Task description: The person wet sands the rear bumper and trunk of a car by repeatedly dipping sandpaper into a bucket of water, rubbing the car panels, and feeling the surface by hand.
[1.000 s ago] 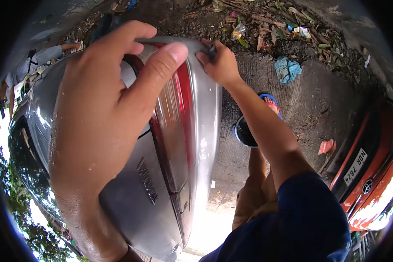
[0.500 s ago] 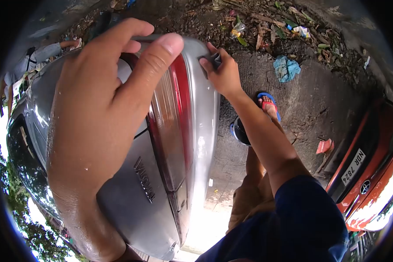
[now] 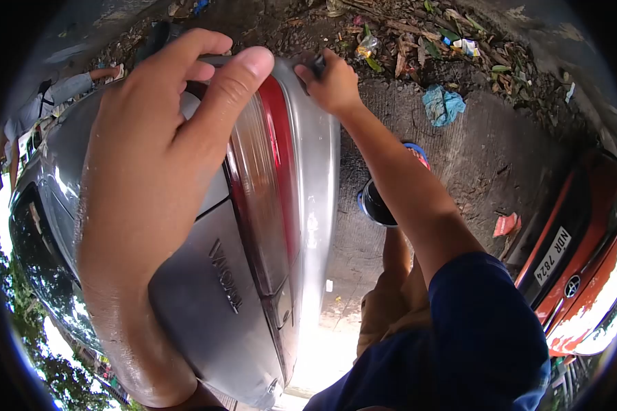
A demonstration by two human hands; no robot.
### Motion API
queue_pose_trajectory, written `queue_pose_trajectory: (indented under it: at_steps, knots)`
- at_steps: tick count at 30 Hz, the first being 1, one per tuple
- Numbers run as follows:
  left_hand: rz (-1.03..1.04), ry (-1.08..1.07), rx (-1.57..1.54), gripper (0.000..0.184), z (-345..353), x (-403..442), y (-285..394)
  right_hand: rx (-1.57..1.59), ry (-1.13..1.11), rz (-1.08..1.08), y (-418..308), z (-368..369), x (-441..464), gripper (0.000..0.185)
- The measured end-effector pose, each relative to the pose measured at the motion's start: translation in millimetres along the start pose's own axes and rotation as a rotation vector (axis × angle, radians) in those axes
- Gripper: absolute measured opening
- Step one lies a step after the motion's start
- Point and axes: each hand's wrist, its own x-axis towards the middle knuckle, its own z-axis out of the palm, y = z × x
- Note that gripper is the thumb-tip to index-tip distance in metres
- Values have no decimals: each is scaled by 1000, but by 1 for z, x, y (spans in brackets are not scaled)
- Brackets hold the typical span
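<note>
A grey sedan [image 3: 192, 322] with raised letters on its trunk fills the left and middle. My right hand [image 3: 337, 89] grips a small dark pad [image 3: 319, 66], perhaps a sponge or cloth, at the far corner of the rear bumper [image 3: 317, 205]. Its fingers hide much of the pad. Large and close to the camera, my left hand [image 3: 147, 171] appears over the trunk and red-and-clear tail light [image 3: 260, 192]. Its thumb is stretched out and its fingers are loosely bent, with nothing visible in them. Whether it touches the car I cannot tell. The left forearm looks wet.
A bucket [image 3: 384, 223] with dark contents stands by my leg. Blue crumpled plastic [image 3: 443, 105] and a red wrapper [image 3: 506, 225] lie on the concrete. Dry leaves and litter [image 3: 418, 48] line the wall. An orange-red car [image 3: 562, 301] is behind at right. Another person [image 3: 68, 83] is at far left.
My right hand has slid up and left along the bumper's corner, away from my body, still holding the dark pad. My left hand has hardly moved. The view has shifted slightly.
</note>
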Motion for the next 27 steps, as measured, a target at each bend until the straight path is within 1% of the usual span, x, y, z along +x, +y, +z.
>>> queue_pose_trajectory:
  at_steps: [1, 2, 3, 5, 6, 7, 8, 9, 10, 11, 13, 14, 15, 16, 17, 18, 19, 20, 21, 22, 24, 25, 27]
  knots:
    - [5, 8, 16, 45, -2, 1, 0, 42, 35, -15, 16, -2, -30, 45]
    - [10, 16, 31, 45, -3, 0, -1, 177, 54, -66, 31, -1, -43, 45]
    - [14, 24, 47, 45, -5, 0, -2, 111, 49, -68, 17, 0, -24, 45]
    - [12, 47, 54, 47, -1, 0, -2, -26, 19, 17, -13, 7, 2, 47]
    - [-1, 43, 43, 48, 1, -2, -2, -132, -17, 37, -22, 14, 23, 51]
    - [-15, 40, 32, 49, 2, -5, -2, -117, -23, -12, -17, 10, 17, 52]
    - [-19, 1, 3, 49, 1, -4, -1, -99, -13, -49, -5, 0, -2, 52]
    - [-12, 6, 18, 49, 0, -3, -1, -76, -10, -77, 8, -6, -27, 53]
    - [-6, 11, 32, 50, 0, -3, -2, 25, -12, -132, 31, -6, -43, 54]
    - [1, 16, 47, 50, -1, -3, -2, -33, 2, -147, 21, -4, -28, 54]
    - [-13, 63, 93, 50, 1, -1, 0, -146, 28, -104, -8, 8, -2, 56]
    - [-24, 76, 96, 51, 2, -2, 0, -215, -40, -56, -25, 15, 22, 57]
    - [-35, 88, 99, 51, 3, -3, -1, -175, -37, -94, -27, 13, 27, 58]
    - [-29, 83, 76, 51, 4, -3, -1, -131, -28, -107, -18, 8, 16, 59]
    - [-22, 48, 78, 51, 2, -5, -2, -79, -27, -85, -5, 5, -13, 60]
    - [-14, 13, 80, 52, 0, -8, -4, -133, 41, -141, 10, 3, -42, 61]
    - [-4, 19, 100, 52, -3, -6, -6, 6, 78, -219, 13, 4, -49, 63]
    - [0, 6, 104, 52, -3, -5, -9, -64, 77, -238, 14, 12, -29, 63]
    - [3, -8, 108, 52, -2, -3, -12, -133, 70, -216, -3, 19, -17, 63]
    - [-9, -44, 93, 52, -5, 1, -22, -129, 19, -130, -19, 26, 13, 63]
    - [-27, -26, 79, 54, -7, 4, -24, -202, -58, -121, -36, 21, 40, 50]
    - [-34, -13, 70, 55, -5, 4, -21, -220, -121, -94, -34, 12, 30, 45]
    - [-66, -34, 137, 58, -7, 2, -17, -54, -130, -94, 0, -32, -16, 37]
